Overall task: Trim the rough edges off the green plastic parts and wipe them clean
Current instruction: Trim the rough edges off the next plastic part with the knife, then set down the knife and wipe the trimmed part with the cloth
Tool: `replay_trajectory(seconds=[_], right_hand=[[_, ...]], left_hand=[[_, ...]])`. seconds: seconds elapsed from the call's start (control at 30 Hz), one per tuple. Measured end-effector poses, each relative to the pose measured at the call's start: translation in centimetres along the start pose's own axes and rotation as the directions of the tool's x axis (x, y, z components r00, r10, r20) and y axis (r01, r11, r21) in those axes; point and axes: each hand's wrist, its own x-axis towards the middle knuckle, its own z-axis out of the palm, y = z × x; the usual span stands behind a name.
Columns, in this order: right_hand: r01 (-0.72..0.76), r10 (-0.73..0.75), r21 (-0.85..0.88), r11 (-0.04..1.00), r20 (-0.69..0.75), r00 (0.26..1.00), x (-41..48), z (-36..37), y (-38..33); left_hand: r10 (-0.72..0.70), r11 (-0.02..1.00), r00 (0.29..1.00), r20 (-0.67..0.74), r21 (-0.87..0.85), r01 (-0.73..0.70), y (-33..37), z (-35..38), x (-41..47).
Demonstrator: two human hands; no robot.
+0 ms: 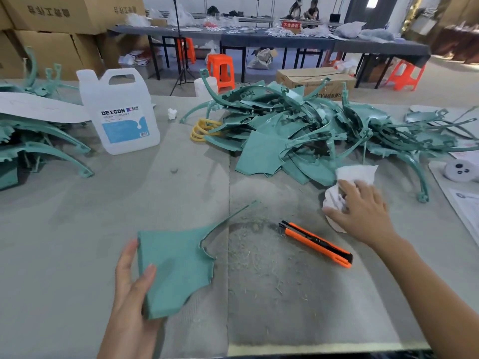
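Green plastic part [176, 263] clamped along its left edge in left grip [132, 288], thumb on top, other fingers hidden behind the edge. Flat panel spreading rightward from that grip, thin spur running up and away to the far right. Held low over worktop [77, 242]; contact with it not clear. Right grip [363, 211] well off to the right and farther out, fingers fairly straight and spread across white cloth [357, 172], pressing on it rather than curled round it. Orange utility knife [317, 243] lying between the two grips, nearer the right one, long axis slanting from far-left to near-right. Probably the wiping step next: cloth needing to travel left and toward the body to meet the panel, so right grip the nearer carrier. Pile of green parts [298, 130] just beyond right grip. Translucent jug [119, 117] far beyond left grip, fill level unreadable. Cardboard box [311, 76] past the pile, contents hidden.
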Motion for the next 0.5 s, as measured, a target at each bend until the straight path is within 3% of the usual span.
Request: replay_trajectory(seconds=[0.13,0.27,0.37,0.5], right_hand=[[-0.082,0.084,0.071,0.994,-0.028,0.996,0.5,1.9,2.1],[-0.091,0.09,-0.009,0.996,-0.076,0.993,1.0,1.0,1.6],[-0.028,0.066,0.241,0.97,-0.149,0.987,-0.1,-1.0,-0.9],[0.28,-0.112,0.538,0.795,-0.324,0.939,-4.1,-3.4,-8.2]], left_hand=[[-0.114,0.993,0.992,-0.051,-0.009,0.114,0.8,-0.1,0.4],[-0.242,0.967,0.969,-0.045,0.071,0.245,1.4,0.6,0.9],[-0.299,0.953,0.954,-0.035,0.031,0.3,1.8,2.0,0.8],[-0.283,0.959,0.956,0.074,0.007,0.283,1.8,4.2,-0.1]])
